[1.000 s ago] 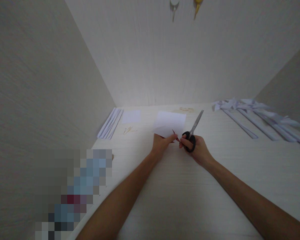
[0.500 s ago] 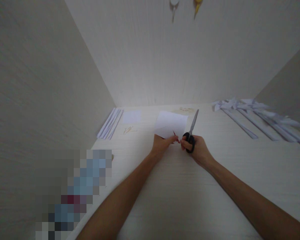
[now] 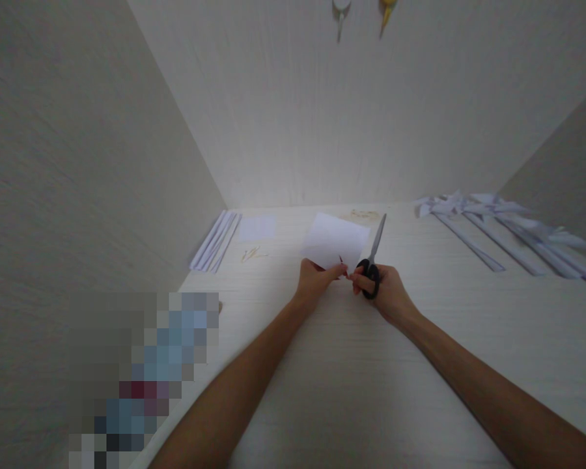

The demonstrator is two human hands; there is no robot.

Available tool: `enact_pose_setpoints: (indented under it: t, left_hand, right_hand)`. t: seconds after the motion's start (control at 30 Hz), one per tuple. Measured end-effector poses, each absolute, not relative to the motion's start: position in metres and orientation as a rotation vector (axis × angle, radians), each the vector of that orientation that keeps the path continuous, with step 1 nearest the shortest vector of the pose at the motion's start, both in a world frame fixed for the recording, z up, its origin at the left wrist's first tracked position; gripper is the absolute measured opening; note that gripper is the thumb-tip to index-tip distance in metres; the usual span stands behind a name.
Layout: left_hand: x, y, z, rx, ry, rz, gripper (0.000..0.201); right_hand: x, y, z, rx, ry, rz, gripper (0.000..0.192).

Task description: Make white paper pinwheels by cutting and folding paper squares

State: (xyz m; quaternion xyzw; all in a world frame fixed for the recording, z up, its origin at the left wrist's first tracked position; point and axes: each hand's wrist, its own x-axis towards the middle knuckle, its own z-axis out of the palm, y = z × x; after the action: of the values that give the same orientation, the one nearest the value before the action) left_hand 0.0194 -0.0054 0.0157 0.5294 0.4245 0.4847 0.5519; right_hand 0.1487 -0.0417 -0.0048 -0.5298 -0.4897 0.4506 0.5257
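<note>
My left hand (image 3: 314,284) is closed on the near edge of a white sheet of paper (image 3: 336,238), its thumb pressed on top. A thin dark-red piece (image 3: 341,260) sticks up by that thumb; its kind is too small to tell. In my right hand (image 3: 389,293) are scissors (image 3: 377,241) with black handles, blades pointing away from me and seemingly together. The right fingertips come close to the left thumb at the paper's near right corner. Whether they pinch the red piece too, I cannot make out.
Rolled paper sticks (image 3: 215,241) and a small white sheet (image 3: 257,228) lie at the left. Thin tan pieces (image 3: 254,254) are nearby, others (image 3: 364,213) at the back. Paper pinwheels on sticks (image 3: 488,221) lie at the right. Walls stand behind and at both sides.
The paper has turned slightly, its far edge shifting a little away and to the right. Both hands stay nearly in place, the scissors moving only slightly.
</note>
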Motion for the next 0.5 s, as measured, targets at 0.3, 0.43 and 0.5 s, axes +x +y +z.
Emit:
enact_pose_setpoints:
  t: [0.3, 0.43, 0.5]
  left_hand:
    - [0.02, -0.004, 0.012, 1.247, 0.957, 1.173, 0.01]
    - [0.016, -0.001, 0.009, 1.155, 0.75, 1.087, 0.016]
    - [0.009, 0.003, 0.011, 0.981, 0.568, 0.99, 0.026]
  right_hand:
    - [0.149, -0.043, -0.004, -1.152, -1.11, 1.227, 0.023]
    - [0.15, -0.042, -0.004, -1.193, -1.116, 1.204, 0.023]
    - [0.155, -0.04, -0.005, -1.201, -1.128, 1.206, 0.023]
